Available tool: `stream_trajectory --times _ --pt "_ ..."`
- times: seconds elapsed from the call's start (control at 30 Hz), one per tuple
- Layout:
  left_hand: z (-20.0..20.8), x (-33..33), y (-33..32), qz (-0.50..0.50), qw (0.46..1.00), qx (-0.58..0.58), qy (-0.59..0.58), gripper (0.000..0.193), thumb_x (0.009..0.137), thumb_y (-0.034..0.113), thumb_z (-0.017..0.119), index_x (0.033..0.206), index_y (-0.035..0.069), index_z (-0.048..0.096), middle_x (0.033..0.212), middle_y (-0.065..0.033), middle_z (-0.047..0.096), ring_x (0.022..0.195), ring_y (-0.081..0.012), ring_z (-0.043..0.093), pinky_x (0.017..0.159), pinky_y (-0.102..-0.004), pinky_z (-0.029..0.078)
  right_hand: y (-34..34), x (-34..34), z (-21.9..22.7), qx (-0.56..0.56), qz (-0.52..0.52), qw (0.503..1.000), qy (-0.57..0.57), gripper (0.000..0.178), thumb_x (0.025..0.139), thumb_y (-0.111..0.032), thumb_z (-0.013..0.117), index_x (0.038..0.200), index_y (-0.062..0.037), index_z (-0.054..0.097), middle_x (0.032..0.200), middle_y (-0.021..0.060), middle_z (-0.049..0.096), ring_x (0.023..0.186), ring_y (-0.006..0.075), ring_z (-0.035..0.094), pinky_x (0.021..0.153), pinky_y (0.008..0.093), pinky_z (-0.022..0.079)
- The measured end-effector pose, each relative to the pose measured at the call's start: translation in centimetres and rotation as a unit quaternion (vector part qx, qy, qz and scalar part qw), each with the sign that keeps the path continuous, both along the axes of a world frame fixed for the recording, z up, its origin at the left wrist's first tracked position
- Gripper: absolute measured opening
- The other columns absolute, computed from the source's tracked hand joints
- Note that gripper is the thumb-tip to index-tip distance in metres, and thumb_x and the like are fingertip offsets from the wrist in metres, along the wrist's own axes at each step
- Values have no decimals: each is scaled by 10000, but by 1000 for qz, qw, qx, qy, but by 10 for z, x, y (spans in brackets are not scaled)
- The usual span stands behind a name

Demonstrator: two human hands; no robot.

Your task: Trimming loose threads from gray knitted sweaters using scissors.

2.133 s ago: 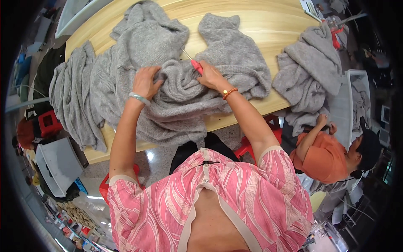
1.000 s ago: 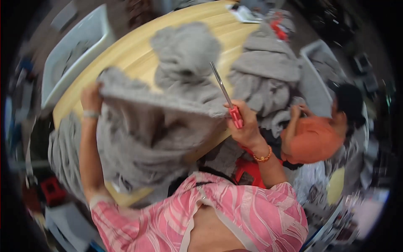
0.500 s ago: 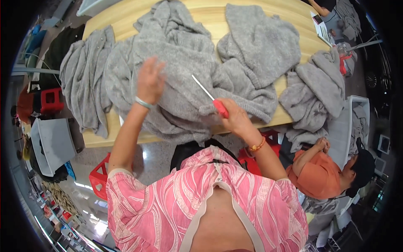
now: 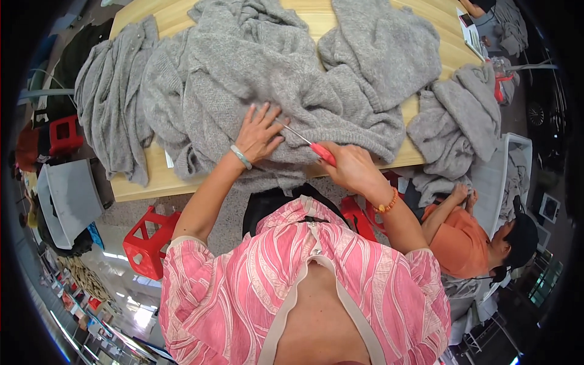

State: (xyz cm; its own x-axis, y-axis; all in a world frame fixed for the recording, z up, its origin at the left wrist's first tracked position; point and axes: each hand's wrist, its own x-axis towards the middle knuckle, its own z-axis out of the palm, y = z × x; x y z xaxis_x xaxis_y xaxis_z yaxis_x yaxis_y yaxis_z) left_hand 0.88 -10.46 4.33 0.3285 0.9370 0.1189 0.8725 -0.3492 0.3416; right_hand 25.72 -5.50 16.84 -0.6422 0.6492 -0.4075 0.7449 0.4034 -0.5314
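Note:
A grey knitted garment (image 4: 231, 76) lies rumpled across the near middle of the table. My left hand (image 4: 258, 134) rests on it, fingers spread and holding nothing. My right hand (image 4: 356, 169) is closed around the red handle of a thin metal-shafted hand tool (image 4: 323, 153), whose exact kind I cannot make out. Its shaft slants up and left over the cloth, and the tip reaches the fingertips of my left hand. A ribbed band of the garment runs beneath and beyond the tool.
More grey knits lie at the left (image 4: 115, 91), at the far right (image 4: 383, 55) and at the table's right edge (image 4: 453, 125). A person in orange (image 4: 459, 240) sits to my right beside a white bin (image 4: 514, 143). A red stool (image 4: 149, 240) stands at left.
My left hand has come down and to the right, from raised above the knit to flat on it beside the tool's tip. My right hand still grips the tool.

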Motion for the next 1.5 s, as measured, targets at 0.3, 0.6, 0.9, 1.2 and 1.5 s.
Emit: stream_trajectory --times 0.3,0.6,0.9,1.2,1.5 --pt "-14 9 -1 12 1000 -10 -13 457 795 237 641 1243 199 560 1381 -106 432 1315 -329 341 1092 -547 181 -1 15 3 -5 18 1000 -2 327 837 -282 603 1098 -87 572 758 213 625 749 413 600 663 500 461" --pt "-9 3 2 19 996 27 -81 343 798 170 643 1142 174 637 1343 -130 477 1280 -324 394 1072 -490 267 -9 26 17 -14 -3 999 -37 334 838 -248 601 1128 -87 565 771 210 627 754 413 599 674 487 469" --pt "8 -27 82 455 692 -34 -559 252 862 122 621 1069 -15 575 1035 -141 588 644 -130 596 517 -221 475 13 11 -12 15 -19 997 67 357 830 -182 597 1170 -103 524 835 195 646 794 408 612 695 469 480" --pt "13 32 71 147 951 30 -269 320 821 189 672 1086 35 580 1001 -93 625 876 -223 599 743 -331 476 33 64 -36 28 -161 980 113 354 820 -181 617 1152 -99 529 949 193 630 887 395 602 760 462 488" --pt "29 99 78 -37 999 -14 -17 344 754 163 671 1076 68 594 950 -103 580 928 -306 542 771 -390 422 25 201 -135 219 -343 912 -51 612 665 -104 752 1190 -93 438 997 197 570 930 382 570 810 441 463"
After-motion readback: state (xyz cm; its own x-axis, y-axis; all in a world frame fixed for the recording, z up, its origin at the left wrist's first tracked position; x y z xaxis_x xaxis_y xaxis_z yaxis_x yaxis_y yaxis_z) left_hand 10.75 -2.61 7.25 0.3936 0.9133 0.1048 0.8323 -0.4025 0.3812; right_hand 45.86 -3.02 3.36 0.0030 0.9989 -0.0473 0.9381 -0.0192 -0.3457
